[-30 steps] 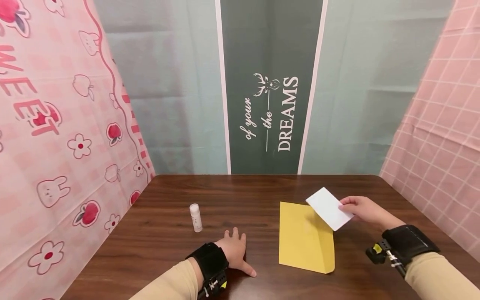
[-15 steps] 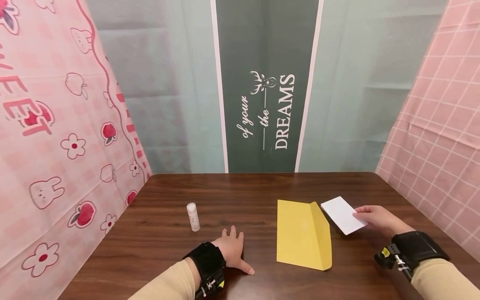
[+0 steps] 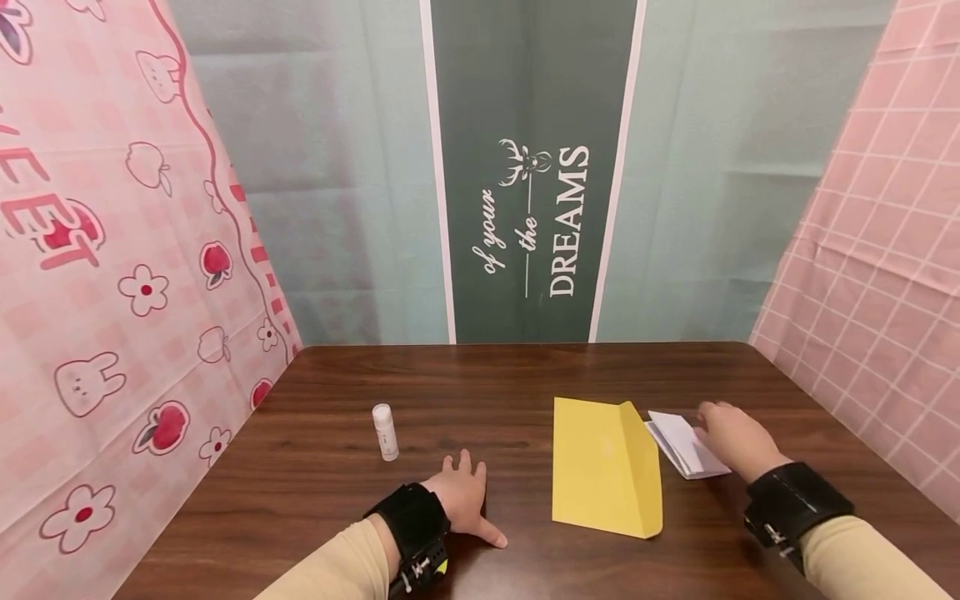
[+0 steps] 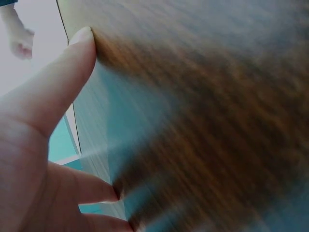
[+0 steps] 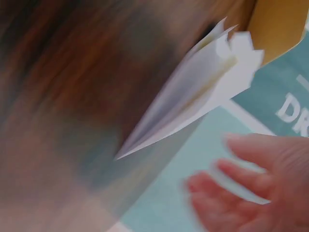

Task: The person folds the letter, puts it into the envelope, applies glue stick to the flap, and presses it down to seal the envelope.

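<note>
The left hand (image 3: 459,498) rests on the tabletop with its fingers spread, also shown by the thumb and fingers in the left wrist view. The right hand (image 3: 738,437) is just beside folded white paper (image 3: 688,454) on the table. In the right wrist view, the fingers are loosely bent, blurred, and apart from the paper (image 5: 207,82), whose layers fan out. To the left of the paper lies a yellow envelope (image 3: 592,467) with its flap unfolded to the right. A white capped tube (image 3: 386,433) resembling a glue stick stands beyond the left hand.
The dark wooden table (image 3: 450,379) reaches back to a green hanging cloth (image 3: 517,317) with printed lettering. Pink patterned cloth (image 3: 165,358) hangs along the left side, and pink checked cloth (image 3: 862,292) along the right. Both wrists wear black straps (image 3: 798,508) with camera mounts.
The right hand has carried the white paper right and down onto the table beside the envelope, then let it go. The envelope's flap, lifted earlier, shows fully. The left hand stays put.
</note>
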Action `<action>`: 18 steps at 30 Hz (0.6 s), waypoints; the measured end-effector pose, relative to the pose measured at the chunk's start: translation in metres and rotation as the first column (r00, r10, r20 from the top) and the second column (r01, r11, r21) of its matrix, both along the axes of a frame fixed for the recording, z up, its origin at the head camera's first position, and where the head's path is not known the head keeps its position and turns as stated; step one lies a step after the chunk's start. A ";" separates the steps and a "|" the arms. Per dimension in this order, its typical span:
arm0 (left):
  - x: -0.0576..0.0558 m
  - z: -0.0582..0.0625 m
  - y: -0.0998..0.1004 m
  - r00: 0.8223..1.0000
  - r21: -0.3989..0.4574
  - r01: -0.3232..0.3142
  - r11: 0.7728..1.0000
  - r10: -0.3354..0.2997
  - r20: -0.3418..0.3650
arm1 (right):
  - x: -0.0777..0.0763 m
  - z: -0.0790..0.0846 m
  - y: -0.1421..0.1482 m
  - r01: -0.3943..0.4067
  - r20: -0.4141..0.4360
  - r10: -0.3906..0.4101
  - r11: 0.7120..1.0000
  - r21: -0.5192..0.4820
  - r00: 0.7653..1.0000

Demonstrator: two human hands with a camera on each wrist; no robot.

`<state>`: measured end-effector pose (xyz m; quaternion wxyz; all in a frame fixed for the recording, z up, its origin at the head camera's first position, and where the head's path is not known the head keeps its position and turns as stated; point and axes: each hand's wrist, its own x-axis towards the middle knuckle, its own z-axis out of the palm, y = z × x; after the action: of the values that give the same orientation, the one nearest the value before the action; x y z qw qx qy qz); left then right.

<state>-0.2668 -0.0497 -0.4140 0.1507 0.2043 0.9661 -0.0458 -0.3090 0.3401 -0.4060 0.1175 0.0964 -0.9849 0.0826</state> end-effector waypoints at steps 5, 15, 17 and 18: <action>0.001 0.001 -0.003 1.000 0.002 -0.013 1.000 0.013 0.000 | 0.003 0.002 -0.046 -0.266 -0.187 0.268 0.963 0.038 0.945; 0.003 0.004 -0.001 1.000 -0.002 0.005 1.000 -0.005 -0.022 | 0.014 -0.015 -0.079 -0.412 0.181 0.387 0.902 0.130 0.904; 0.003 0.004 -0.001 1.000 -0.003 0.016 1.000 -0.016 -0.025 | 0.014 -0.016 -0.083 -0.415 0.209 0.389 0.904 0.100 0.897; 0.003 0.004 -0.002 1.000 0.001 0.017 1.000 -0.017 -0.025 | 0.014 -0.015 -0.086 -0.418 0.227 0.392 0.905 0.079 0.891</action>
<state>-0.2641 -0.0517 -0.4097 0.1383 0.2121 0.9662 -0.0490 -0.2955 0.2541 -0.4214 -0.0111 0.2981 -0.9530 0.0525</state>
